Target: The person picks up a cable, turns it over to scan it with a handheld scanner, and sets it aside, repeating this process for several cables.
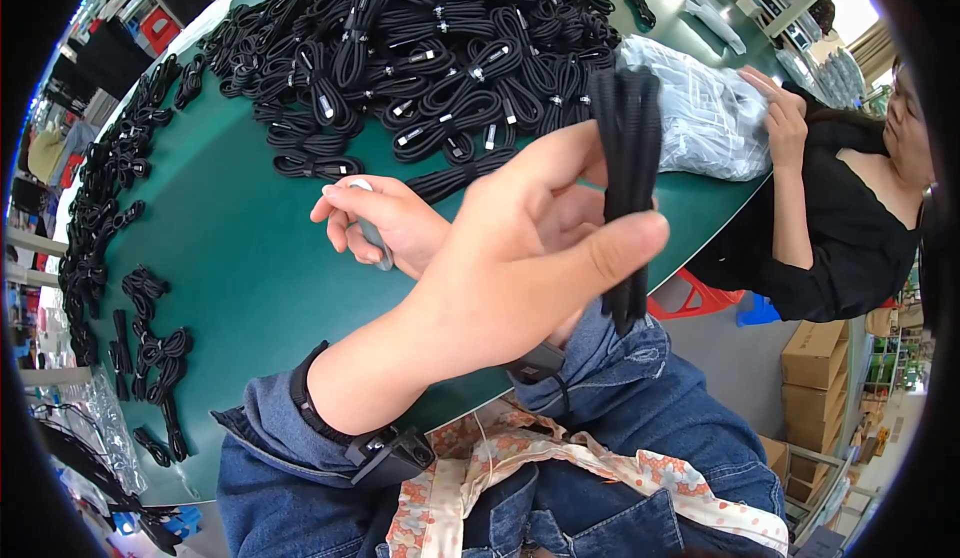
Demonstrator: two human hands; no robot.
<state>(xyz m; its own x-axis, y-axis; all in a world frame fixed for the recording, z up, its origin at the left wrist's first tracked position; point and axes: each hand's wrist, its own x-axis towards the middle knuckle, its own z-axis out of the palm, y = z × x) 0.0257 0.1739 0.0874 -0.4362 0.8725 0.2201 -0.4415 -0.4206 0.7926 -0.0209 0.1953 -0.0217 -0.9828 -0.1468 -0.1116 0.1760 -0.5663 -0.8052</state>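
My left hand reaches across to the right, closed with its thumb and fingers around a coiled bundle of black braided cable. The bundle stands upright, raised above the table's front edge. Beneath that forearm my right arm crosses to the left. My right hand has its fingers curled around a small grey object with a pale rounded end, mostly hidden; its kind I cannot make out. Just beyond the hands lies a large heap of coiled black cables, several with silvery connector ends and pale tags.
More cable coils line the green table's left edge, with a few loose coils at the near left. To the right, a co-worker's hand rests on a clear plastic bag. Cardboard boxes and a red stool stand beyond the table edge.
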